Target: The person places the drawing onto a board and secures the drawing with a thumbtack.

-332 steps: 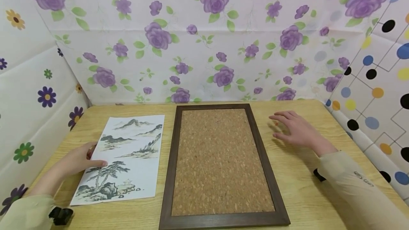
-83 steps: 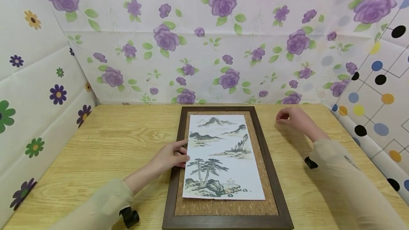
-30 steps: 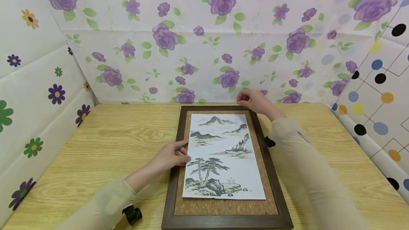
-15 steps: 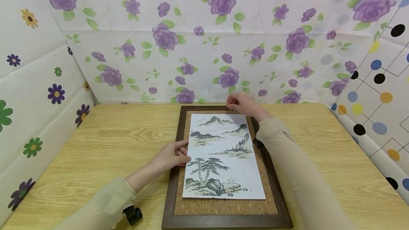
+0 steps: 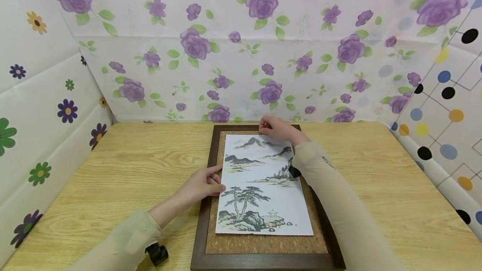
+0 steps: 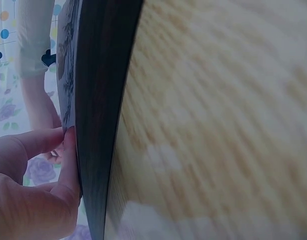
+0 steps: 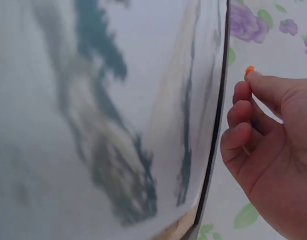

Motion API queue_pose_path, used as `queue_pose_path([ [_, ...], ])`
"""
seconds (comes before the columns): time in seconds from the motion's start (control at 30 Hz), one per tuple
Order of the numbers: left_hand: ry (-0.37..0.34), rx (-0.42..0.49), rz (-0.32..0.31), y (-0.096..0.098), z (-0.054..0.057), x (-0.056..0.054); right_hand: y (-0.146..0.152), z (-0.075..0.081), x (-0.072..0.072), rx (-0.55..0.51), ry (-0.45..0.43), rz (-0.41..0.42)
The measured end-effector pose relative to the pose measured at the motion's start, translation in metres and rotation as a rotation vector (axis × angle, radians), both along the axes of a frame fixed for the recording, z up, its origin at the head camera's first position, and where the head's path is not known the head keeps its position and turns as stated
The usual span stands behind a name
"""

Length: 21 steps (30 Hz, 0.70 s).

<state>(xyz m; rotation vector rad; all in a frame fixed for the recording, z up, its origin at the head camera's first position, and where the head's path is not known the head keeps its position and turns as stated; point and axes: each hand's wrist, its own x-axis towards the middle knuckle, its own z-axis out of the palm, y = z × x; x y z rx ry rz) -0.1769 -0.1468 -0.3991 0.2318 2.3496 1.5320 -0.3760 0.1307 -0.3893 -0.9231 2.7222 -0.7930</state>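
Note:
A white sheet of paper point(image 5: 256, 204) printed with an ink landscape lies on a cork board point(image 5: 267, 246) in a dark brown frame. At the sheet's left edge, my left hand point(image 5: 201, 185) has its thumb and fingers pinched on the paper, seen from low beside the frame point(image 6: 101, 100) in the left wrist view. My right hand point(image 5: 276, 128) is over the top edge of the sheet. Between its thumb and index finger it pinches a small orange push pin point(image 7: 250, 70), mostly hidden by the fingertips, while the other fingers stay curled.
The board stands on a light wooden table point(image 5: 143, 154). Behind it rises a cloth with purple roses point(image 5: 263, 1). A flowered cloth point(image 5: 37, 137) closes the left side and a dotted cloth point(image 5: 448, 116) the right.
Since the earliest frame, the left hand has moved the paper rightward onto the cork. The right hand has picked up the push pin and come left from the frame's right to the paper's top edge.

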Motion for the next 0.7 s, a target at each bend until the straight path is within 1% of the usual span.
queue_pose_path([
  [0.17,0.001,-0.003,0.001,0.0,-0.0006,0.0001,-0.0041,-0.0008,0.0053,0.045,-0.07,0.008],
  [0.3,0.0,-0.01,0.001,0.0002,-0.0015,0.0,-0.0041,-0.0003,0.0087,0.055,-0.109,-0.013],
  [0.43,-0.006,-0.009,0.01,0.0006,-0.0018,-0.0012,-0.0039,0.0004,0.0093,0.067,-0.119,-0.03],
  [0.5,-0.002,-0.01,0.005,0.0006,-0.0017,-0.0016,-0.0041,0.0007,0.0094,0.063,-0.122,-0.032],
  [0.7,0.009,-0.016,-0.004,0.0007,0.0002,-0.0012,-0.0063,-0.0009,0.008,0.051,-0.105,0.017],
])
